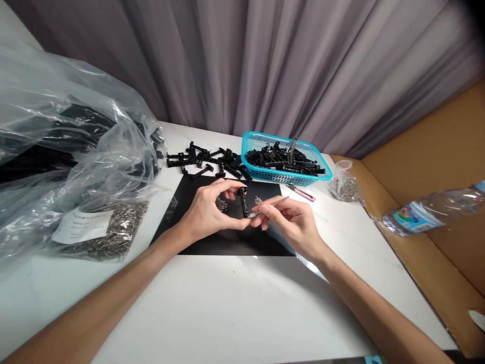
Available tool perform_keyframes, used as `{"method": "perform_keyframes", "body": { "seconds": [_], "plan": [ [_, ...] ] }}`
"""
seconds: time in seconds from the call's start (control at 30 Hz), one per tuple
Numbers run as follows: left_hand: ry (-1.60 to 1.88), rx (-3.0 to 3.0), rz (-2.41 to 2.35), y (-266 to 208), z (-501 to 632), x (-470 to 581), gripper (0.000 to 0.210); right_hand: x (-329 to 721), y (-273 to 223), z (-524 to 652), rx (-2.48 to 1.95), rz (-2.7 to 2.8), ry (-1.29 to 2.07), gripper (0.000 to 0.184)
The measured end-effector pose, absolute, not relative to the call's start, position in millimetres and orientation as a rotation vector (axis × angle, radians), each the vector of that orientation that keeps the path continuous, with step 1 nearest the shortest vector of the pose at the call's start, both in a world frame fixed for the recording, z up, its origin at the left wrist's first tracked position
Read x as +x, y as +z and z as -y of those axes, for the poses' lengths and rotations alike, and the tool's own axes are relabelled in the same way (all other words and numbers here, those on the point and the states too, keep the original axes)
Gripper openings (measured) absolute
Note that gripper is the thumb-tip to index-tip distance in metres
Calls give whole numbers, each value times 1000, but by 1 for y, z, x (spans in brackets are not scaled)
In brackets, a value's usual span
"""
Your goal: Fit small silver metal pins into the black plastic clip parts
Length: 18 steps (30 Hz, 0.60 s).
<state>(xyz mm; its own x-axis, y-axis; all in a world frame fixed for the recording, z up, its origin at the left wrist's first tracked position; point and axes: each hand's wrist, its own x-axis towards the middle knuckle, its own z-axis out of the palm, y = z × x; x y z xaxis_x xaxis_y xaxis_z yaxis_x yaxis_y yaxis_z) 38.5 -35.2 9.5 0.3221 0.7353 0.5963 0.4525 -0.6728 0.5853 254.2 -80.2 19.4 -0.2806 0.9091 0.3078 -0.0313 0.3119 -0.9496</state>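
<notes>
My left hand (208,210) grips a black plastic part (244,203) by its two ends, between thumb and fingers, holding it upright above a black mat (223,242). In my right hand (291,220) is a pair of slim metal tweezers (281,200), pinched between thumb and fingers. Their tip is close to the lower end of the black part; whether it holds anything is too small to tell. Two small piles of tiny metal pieces lie on the mat, one pile (222,205) behind my left hand and another pile (258,200) behind my right fingers.
Loose black parts (206,161) lie behind the mat, beside a blue basket (288,178) full of similar pieces. Nearby are a pink cutter (303,193) and a small bag (344,187). Left are a bag of metal pieces (121,227) and plastic sheeting (113,151); right, a bottle (428,212) and cardboard (428,151).
</notes>
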Motion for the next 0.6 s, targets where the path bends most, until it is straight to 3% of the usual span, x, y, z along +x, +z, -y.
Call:
{"method": "perform_keyframes", "body": {
  "seconds": [0.17,0.37,0.6],
  "plan": [
    [1285,2279,-1016,7,34,38,56,254,22,80,-860,1614,1073,25],
    [1183,2246,-1010,5,31,38,58,280,36,64,-989,1747,537,38],
    [1099,2276,-1116,-5,26,32,65,305,18,63,-1236,2345,520,34]
  ]
}}
